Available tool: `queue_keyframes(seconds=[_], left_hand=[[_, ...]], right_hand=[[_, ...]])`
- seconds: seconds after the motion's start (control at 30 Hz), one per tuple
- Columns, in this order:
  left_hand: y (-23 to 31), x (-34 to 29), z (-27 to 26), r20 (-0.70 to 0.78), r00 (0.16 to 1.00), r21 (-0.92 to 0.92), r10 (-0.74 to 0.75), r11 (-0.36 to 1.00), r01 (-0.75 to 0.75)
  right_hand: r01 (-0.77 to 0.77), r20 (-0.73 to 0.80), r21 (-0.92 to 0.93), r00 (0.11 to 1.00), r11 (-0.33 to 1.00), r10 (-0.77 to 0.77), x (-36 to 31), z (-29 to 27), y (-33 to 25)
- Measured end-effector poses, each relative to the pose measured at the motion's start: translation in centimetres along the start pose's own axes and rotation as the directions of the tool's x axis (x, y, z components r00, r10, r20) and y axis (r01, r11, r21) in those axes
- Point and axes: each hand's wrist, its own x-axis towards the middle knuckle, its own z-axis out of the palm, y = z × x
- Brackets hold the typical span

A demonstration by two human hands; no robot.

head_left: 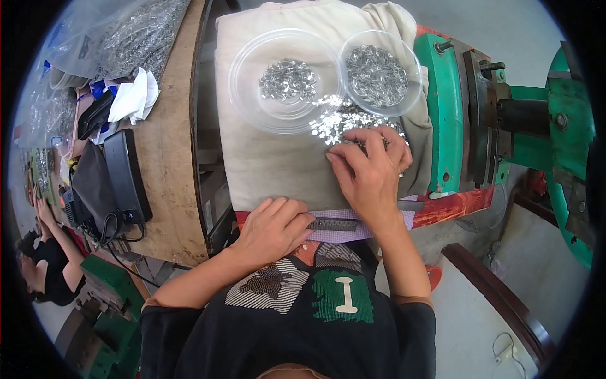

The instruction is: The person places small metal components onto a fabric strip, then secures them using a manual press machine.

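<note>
Currently, a green machine (447, 120) stands at right, a wooden tabletop (170, 170) at left, pale cloth (271, 170) between. On the cloth, the larger clear bowl (246, 88) holds a small heap, the smaller bowl (416, 85) a fuller one. Work appears partway: loose metal pieces (328, 129) lie outside, under the bent right hand (371, 174). Left hand (276, 228) curls at a dark ruler (336, 224). Cannot tell whether either grips.

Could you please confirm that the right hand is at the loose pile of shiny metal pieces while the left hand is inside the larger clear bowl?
Not quite: the left hand is outside the larger clear bowl; the head view shows it at the dark ruler near the edge of the beige cloth. The right hand is indeed at the loose pile.
</note>
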Motion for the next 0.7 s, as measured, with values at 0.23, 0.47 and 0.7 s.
queue_keyframes(seconds=[0.23, 0.47, 0.7], left_hand=[[0.1, 0.1, 0.0, -0.077, 0.997, -0.080, -0.028, 0.997, 0.022], [0.4, 0.5, 0.5, -0.043, 0.999, -0.059, 0.003, 0.998, -0.006], [0.5, 0.2, 0.6, -0.077, 0.996, -0.075, -0.034, 0.997, 0.028]], right_hand=[[-0.056, 0.038, 0.033, 0.998, 0.998, 0.054, -1.3, -1.2, -1.1], [-0.051, 0.141, 0.050, 0.989, 0.997, 0.044, -2.8, -2.2, -1.0], [0.064, 0.229, 0.098, 0.970, 0.993, -0.085, -1.8, -2.5, 0.1]])
